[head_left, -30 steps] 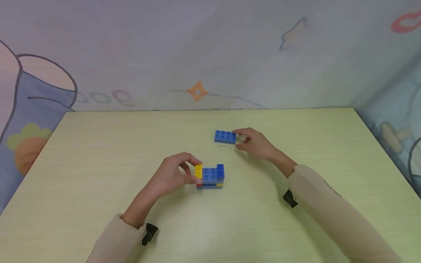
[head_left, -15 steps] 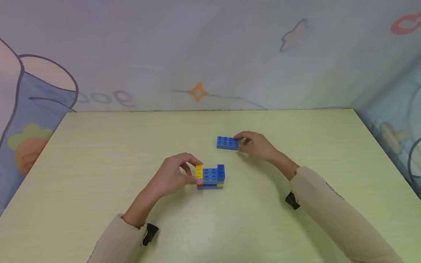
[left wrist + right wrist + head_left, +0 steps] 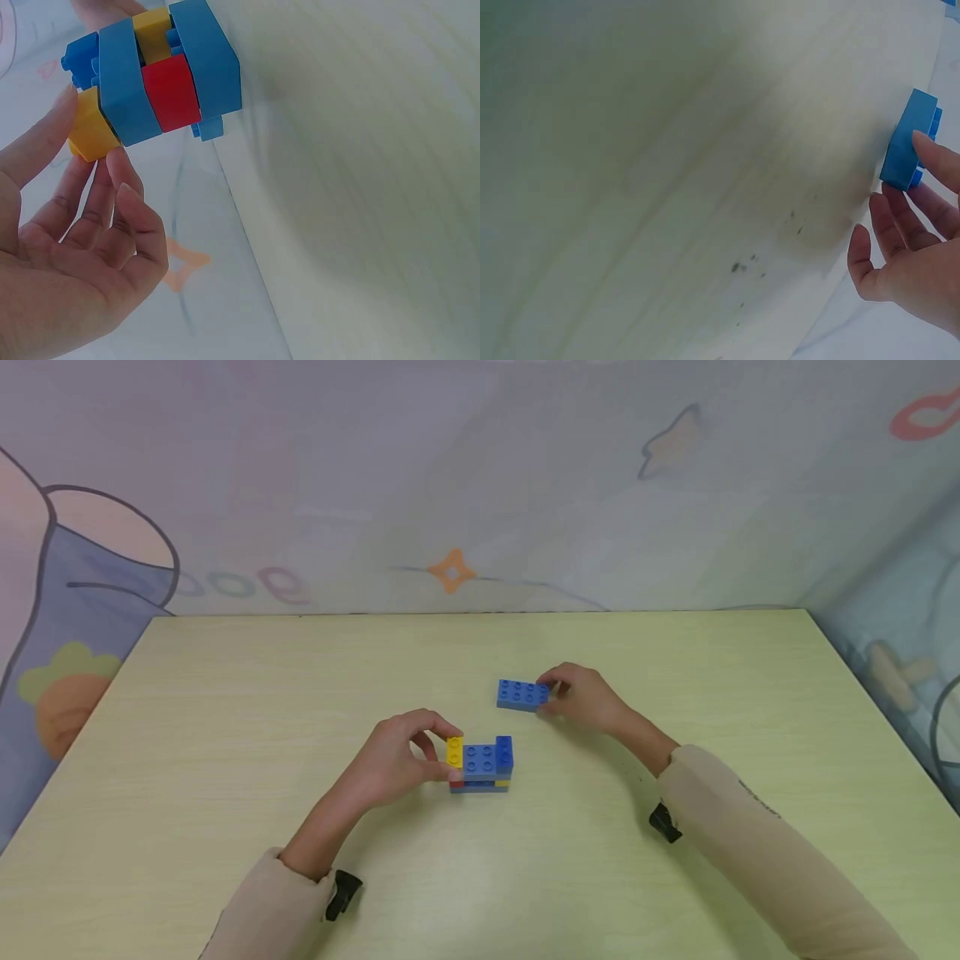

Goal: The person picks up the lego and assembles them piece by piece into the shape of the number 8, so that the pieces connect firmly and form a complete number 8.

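A small stack of toy building bricks [image 3: 478,762] stands mid-table: two light-blue bricks with a red brick [image 3: 171,91] and a yellow one between them. On its top, a yellow brick [image 3: 454,750] sits at the left end and a darker blue brick [image 3: 504,754] at the right. My left hand [image 3: 397,756] pinches that top yellow brick between thumb and fingers. Beyond the stack, to the right, my right hand [image 3: 588,697] grips a loose blue eight-stud brick [image 3: 519,694] by its right end, studs up. The right wrist view shows the thumb on this brick's [image 3: 909,142] side.
The pale wooden table [image 3: 225,693] ends at the back against a printed cloth backdrop [image 3: 337,485]. Small dark specks [image 3: 739,266] mark the tabletop near my right hand. Black clips hang at both sleeve cuffs.
My right hand has drawn the blue brick nearer and slightly to the right, toward the stack. My left hand and the stack have stayed in place.
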A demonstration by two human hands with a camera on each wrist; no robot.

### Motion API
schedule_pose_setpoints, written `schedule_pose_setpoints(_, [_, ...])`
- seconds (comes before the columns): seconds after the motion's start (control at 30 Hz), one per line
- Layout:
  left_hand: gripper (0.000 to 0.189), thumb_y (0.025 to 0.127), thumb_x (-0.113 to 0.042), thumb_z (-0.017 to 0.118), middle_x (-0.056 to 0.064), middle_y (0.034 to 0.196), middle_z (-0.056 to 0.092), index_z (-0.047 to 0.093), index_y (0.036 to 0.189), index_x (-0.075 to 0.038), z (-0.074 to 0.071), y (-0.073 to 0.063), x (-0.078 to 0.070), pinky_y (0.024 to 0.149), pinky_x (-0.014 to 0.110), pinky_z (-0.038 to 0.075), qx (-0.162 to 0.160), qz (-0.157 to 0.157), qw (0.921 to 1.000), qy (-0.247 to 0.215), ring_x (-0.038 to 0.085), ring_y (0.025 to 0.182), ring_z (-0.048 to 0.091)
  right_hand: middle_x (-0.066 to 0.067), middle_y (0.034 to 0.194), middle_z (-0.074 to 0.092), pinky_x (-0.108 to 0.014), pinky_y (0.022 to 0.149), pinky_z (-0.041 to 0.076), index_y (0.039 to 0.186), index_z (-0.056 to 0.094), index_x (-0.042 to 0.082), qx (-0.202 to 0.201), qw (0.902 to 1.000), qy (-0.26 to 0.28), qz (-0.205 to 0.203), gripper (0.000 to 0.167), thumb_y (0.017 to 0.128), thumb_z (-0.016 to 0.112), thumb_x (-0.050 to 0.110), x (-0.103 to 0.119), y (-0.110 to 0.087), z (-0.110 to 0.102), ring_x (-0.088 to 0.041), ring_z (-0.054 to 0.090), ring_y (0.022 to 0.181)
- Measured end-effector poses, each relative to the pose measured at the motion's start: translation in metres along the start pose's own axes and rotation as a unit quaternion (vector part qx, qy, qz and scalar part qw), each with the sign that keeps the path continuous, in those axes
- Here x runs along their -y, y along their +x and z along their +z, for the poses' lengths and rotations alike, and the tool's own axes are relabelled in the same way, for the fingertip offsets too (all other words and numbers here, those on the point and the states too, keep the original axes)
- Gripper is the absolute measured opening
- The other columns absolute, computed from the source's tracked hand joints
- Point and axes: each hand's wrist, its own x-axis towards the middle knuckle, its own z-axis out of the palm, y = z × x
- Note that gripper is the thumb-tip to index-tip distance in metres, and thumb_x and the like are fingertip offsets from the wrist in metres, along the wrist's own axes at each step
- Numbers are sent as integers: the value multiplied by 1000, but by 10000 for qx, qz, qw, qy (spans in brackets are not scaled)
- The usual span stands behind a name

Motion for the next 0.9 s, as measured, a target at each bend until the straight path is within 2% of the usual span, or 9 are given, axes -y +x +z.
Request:
schedule_pose_setpoints(0.13, [33, 73, -8, 77, 5, 86, 59, 64, 103, -8, 0, 0, 0, 54, 28, 42, 17, 1, 10000, -19, 16, 72, 51, -11, 99, 60, -33, 72, 43, 110, 61, -3, 13, 9999, -45, -104, 36, 78, 72, 10, 1, -4, -2, -24, 51, 88])
schedule_pose_setpoints(0.27, [33, 73, -8, 77, 7, 86, 59, 64, 103, -8, 0, -1, -1, 54, 28, 41, 23, -17, 10000, -18, 16, 72, 51, -9, 99, 61, -32, 70, 43, 108, 63, -1, -15, 9992, 147, -378, 35, 77, 73, 11, 8, -13, -8, -23, 52, 87])
schedule_pose_setpoints(0.6, [33, 73, -8, 77, 5, 88, 60, 64, 103, -7, 0, -1, 0, 55, 28, 42, -20, 17, 10000, -3, 16, 73, 52, 1, 97, 61, -44, 83, 41, 105, 64, 7, 63, 9893, 638, -1309, 31, 76, 74, 13, 50, -42, -26, -19, 54, 90])
schedule_pose_setpoints(0.77, [34, 73, -9, 76, 5, 96, 60, 62, 103, -4, -1, -1, 1, 56, 28, 42, -22, 55, 10000, -1, 17, 74, 52, 3, 97, 61, -39, 83, 41, 105, 64, 8, 275, 9818, 724, -1737, 30, 77, 74, 14, 66, -54, -22, -15, 54, 89])
schedule_pose_setpoints(0.9, [35, 73, -9, 77, 9, 98, 60, 60, 104, -2, 0, -1, 2, 56, 28, 42, 2, 58, 10000, -1, 17, 74, 53, 5, 96, 60, -38, 82, 41, 104, 64, 8, 380, 9791, 752, -1852, 30, 76, 75, 14, 72, -58, -15, -15, 53, 88])
